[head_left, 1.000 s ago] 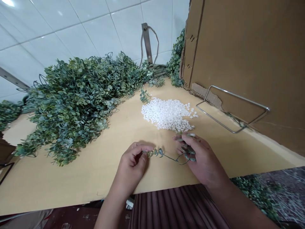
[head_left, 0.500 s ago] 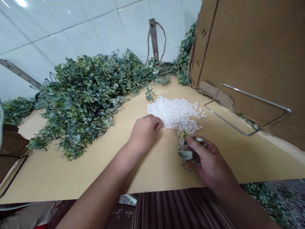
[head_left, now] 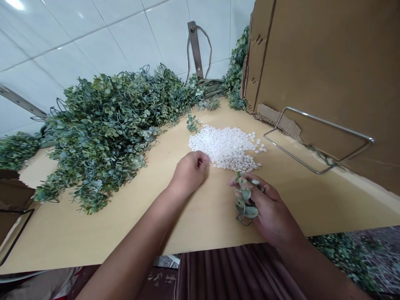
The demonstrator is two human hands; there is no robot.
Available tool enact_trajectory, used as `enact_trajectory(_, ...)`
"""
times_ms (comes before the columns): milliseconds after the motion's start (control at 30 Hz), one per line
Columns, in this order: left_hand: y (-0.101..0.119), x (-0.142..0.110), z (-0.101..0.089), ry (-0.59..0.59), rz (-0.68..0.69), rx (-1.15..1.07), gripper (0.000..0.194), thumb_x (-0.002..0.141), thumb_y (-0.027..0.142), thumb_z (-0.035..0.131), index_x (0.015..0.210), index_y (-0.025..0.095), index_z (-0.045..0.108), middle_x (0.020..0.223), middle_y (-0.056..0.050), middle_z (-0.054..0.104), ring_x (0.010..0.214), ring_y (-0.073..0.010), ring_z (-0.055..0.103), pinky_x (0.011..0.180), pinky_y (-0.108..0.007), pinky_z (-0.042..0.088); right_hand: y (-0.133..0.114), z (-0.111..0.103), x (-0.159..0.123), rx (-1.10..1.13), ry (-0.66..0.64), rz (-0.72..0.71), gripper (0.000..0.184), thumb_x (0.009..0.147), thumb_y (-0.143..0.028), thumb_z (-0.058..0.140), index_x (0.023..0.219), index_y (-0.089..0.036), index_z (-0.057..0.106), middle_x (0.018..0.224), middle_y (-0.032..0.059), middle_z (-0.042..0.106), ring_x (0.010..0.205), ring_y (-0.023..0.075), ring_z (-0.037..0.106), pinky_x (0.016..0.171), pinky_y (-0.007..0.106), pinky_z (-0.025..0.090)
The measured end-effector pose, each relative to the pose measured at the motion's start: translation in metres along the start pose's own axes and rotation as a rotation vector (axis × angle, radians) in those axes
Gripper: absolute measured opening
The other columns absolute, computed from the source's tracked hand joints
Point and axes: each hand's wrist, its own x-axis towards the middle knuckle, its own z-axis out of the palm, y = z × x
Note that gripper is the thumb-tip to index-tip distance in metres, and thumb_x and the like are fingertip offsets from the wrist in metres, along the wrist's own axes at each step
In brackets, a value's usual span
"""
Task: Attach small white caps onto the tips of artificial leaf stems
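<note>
My left hand (head_left: 189, 171) is closed in a pinch at the near left edge of a pile of small white plastic pieces (head_left: 225, 143). What its fingertips hold, if anything, is too small to make out. In front of the pile, my right hand (head_left: 270, 204) is closed around an artificial leaf sprig (head_left: 245, 202) with green leaves and a thin curling stem. A small white piece (head_left: 255, 182) shows between the fingers of that hand. Behind the pile a short loose sprig (head_left: 192, 123) lies on the tan board (head_left: 200, 221).
A large heap of artificial greenery (head_left: 112, 125) covers the left and back of the board. A cardboard sheet (head_left: 328, 62) stands at the right, with a bent metal wire frame (head_left: 318, 171) before it. White tiles (head_left: 125, 41) form the wall behind.
The right hand has turned a little, and its sprig now hangs more upright in front of the fingers. The left hand stays pinched beside the pile. The view has shifted slightly.
</note>
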Motion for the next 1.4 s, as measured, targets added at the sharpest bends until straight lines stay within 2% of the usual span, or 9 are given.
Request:
enact_trajectory(100, 0.003, -0.006, -0.007, 0.025, -0.115, -0.377, 0.003, 0.071, 0.013, 0.058, 0.072, 0.015, 0.058, 0.064, 0.002, 0.057, 0.058, -0.0094, 0.049, 0.058, -0.022, 0.038, -0.005, 0.004, -0.001, 0.027, 0.026, 0.049, 0.035, 0.042, -0.043, 0.083, 0.061, -0.018, 0.066, 0.061, -0.0010, 0.062, 0.047, 0.0046, 0.045, 0.042, 0.015, 0.038)
enact_trajectory(267, 0.022, -0.028, -0.013, -0.082, -0.247, -0.842, 0.012, 0.062, 0.013, 0.072, 0.065, 0.013, 0.061, 0.060, 0.004, 0.058, 0.053, -0.0051, 0.047, 0.054, -0.018, 0.037, -0.009, 0.007, -0.001, 0.039, 0.102, 0.174, 0.036, 0.034, -0.036, 0.083, 0.058, -0.017, 0.063, 0.056, -0.0015, 0.062, 0.047, 0.0076, 0.050, 0.044, 0.018, 0.041)
enact_trajectory(367, 0.029, -0.043, -0.009, -0.102, -0.271, -1.015, 0.017, 0.056, 0.017, 0.078, 0.068, 0.013, 0.066, 0.063, 0.002, 0.062, 0.058, -0.0055, 0.052, 0.059, -0.018, 0.041, -0.006, 0.006, -0.002, -0.063, 0.088, 0.147, 0.028, 0.044, -0.035, 0.078, 0.061, -0.017, 0.063, 0.056, -0.0019, 0.060, 0.051, 0.0084, 0.052, 0.048, 0.018, 0.043)
enact_trajectory(533, 0.030, -0.064, 0.002, -0.072, -0.298, -1.206, 0.020, 0.055, 0.023, 0.081, 0.071, 0.015, 0.072, 0.067, 0.000, 0.068, 0.062, -0.0067, 0.058, 0.064, -0.018, 0.046, -0.002, 0.003, -0.006, -0.353, -0.121, -0.001, 0.026, 0.064, -0.035, 0.065, 0.051, -0.017, 0.052, 0.048, -0.0052, 0.042, 0.046, 0.0060, 0.036, 0.042, 0.017, 0.034)
enact_trajectory(767, 0.022, -0.074, 0.008, 0.016, -0.271, -1.154, 0.018, 0.058, 0.024, 0.080, 0.074, 0.018, 0.074, 0.062, 0.000, 0.068, 0.058, -0.0085, 0.059, 0.062, -0.020, 0.050, 0.003, 0.006, -0.011, -0.474, -0.256, -0.084, 0.033, 0.075, -0.037, 0.058, 0.053, -0.017, 0.042, 0.051, -0.0049, 0.034, 0.048, 0.0068, 0.031, 0.044, 0.019, 0.030)
enact_trajectory(933, 0.024, -0.074, 0.007, 0.082, -0.289, -1.137, 0.019, 0.056, 0.021, 0.081, 0.074, 0.018, 0.074, 0.068, -0.001, 0.070, 0.058, -0.0085, 0.061, 0.062, -0.020, 0.052, 0.004, 0.007, -0.014, -0.498, -0.293, -0.136, 0.034, 0.081, -0.042, 0.052, 0.058, -0.017, 0.047, 0.051, -0.0062, 0.028, 0.046, 0.0064, 0.026, 0.040, 0.020, 0.025)
enact_trajectory(1133, 0.028, -0.076, 0.003, 0.114, -0.204, -1.032, 0.011, 0.060, 0.017, 0.078, 0.070, 0.017, 0.074, 0.073, -0.001, 0.067, 0.064, -0.0090, 0.062, 0.063, -0.018, 0.053, 0.003, 0.008, -0.013, -0.568, -0.333, -0.208, 0.032, 0.085, -0.041, 0.048, 0.066, -0.016, 0.053, 0.050, -0.0065, 0.030, 0.045, 0.0065, 0.028, 0.040, 0.020, 0.025)
enact_trajectory(1267, 0.025, -0.077, 0.003, 0.141, -0.138, -0.960, 0.010, 0.063, 0.013, 0.074, 0.071, 0.017, 0.074, 0.075, -0.001, 0.065, 0.063, -0.0087, 0.062, 0.062, -0.018, 0.053, 0.003, 0.006, -0.014, -0.587, -0.335, -0.216, 0.032, 0.085, -0.042, 0.048, 0.069, -0.016, 0.056, 0.052, -0.0062, 0.031, 0.046, 0.0070, 0.029, 0.041, 0.021, 0.027)
enact_trajectory(1400, 0.022, -0.079, 0.006, 0.177, -0.088, -0.853, 0.009, 0.066, 0.011, 0.071, 0.072, 0.017, 0.073, 0.076, -0.002, 0.065, 0.069, -0.0101, 0.061, 0.066, -0.020, 0.052, 0.004, 0.005, -0.014, -0.551, -0.332, -0.182, 0.028, 0.077, -0.040, 0.061, 0.065, -0.017, 0.051, 0.053, -0.0061, 0.036, 0.049, 0.0071, 0.033, 0.044, 0.020, 0.031)
